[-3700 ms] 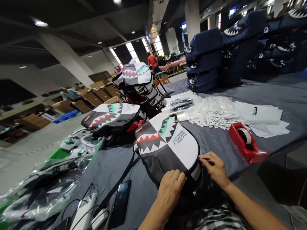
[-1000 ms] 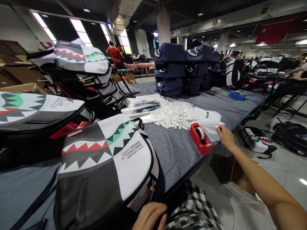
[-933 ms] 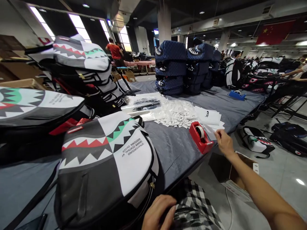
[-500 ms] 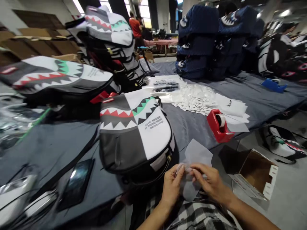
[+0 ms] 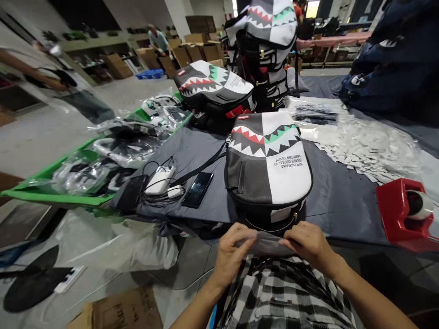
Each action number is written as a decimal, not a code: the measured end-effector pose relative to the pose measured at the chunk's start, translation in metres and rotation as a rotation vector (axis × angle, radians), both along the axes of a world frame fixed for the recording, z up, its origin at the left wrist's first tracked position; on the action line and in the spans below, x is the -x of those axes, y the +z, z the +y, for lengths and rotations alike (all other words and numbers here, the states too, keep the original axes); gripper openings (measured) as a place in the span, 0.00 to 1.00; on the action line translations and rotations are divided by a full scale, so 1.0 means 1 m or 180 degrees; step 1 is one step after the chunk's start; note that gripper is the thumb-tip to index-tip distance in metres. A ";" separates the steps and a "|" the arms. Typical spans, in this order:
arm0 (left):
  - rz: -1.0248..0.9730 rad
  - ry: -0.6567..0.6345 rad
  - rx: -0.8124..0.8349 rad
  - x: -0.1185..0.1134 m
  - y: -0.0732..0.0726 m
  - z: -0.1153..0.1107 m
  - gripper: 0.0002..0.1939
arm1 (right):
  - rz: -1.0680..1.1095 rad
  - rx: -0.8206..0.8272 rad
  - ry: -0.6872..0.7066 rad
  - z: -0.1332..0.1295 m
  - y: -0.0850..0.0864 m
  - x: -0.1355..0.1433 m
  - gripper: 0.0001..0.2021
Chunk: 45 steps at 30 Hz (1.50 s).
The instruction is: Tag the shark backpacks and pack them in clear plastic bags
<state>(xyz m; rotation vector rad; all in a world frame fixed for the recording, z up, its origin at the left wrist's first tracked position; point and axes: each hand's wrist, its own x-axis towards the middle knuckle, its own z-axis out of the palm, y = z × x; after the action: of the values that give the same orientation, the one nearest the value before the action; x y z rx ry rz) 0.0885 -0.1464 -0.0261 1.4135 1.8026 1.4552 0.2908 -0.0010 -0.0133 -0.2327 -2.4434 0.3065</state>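
Between my hands, just in front of the table edge, a thin translucent sheet (image 5: 268, 243) is stretched. My left hand (image 5: 236, 246) pinches its left end, and my right hand (image 5: 307, 242) pinches its right end. Directly beyond them lies a grey and white backpack (image 5: 269, 169) with a shark-mouth print, its zipper pull and handle facing me. The sheet's lower part is hard to tell from the checked cloth below it.
A black phone (image 5: 198, 189) and white power banks (image 5: 159, 180) with cables lie left of the backpack. On the right are a red tape dispenser (image 5: 394, 214) and small white pieces (image 5: 363, 160). Stacked backpacks (image 5: 270, 50) stand behind; a green-rimmed bin (image 5: 85, 198) is left.
The view has turned left. The sheet, earlier bunched between my fingers with its corners spread, is now drawn out flat, and my hands are farther apart.
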 end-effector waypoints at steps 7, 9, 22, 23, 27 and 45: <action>-0.1268 0.0632 0.0291 0.031 -0.017 0.027 0.15 | -0.0021 -0.0650 -0.0480 -0.015 0.008 0.035 0.15; -0.0660 0.0787 0.0215 0.027 -0.016 0.026 0.12 | -0.0043 -0.0583 -0.0469 -0.014 0.009 0.036 0.15; 0.2178 -0.0158 -0.1487 -0.006 -0.024 0.036 0.04 | -0.0245 -0.0487 -0.0481 -0.017 0.003 0.033 0.15; 0.2207 -0.0276 -0.1538 -0.001 -0.027 0.040 0.04 | -0.0277 -0.0424 -0.0505 -0.019 0.004 0.028 0.14; 0.2286 -0.0604 -0.1749 0.015 -0.035 0.043 0.06 | -0.0335 0.0341 -0.0748 -0.021 -0.002 -0.008 0.16; 0.2849 -0.0626 -0.1454 0.021 -0.046 0.029 0.24 | 0.1382 0.2454 -0.1538 0.029 -0.047 0.017 0.15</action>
<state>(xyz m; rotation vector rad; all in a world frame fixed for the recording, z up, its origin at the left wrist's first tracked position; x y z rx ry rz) 0.0679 -0.1174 -0.0721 2.7106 1.7275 1.2606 0.2740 0.0279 -0.0606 -0.9549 -1.6748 0.9528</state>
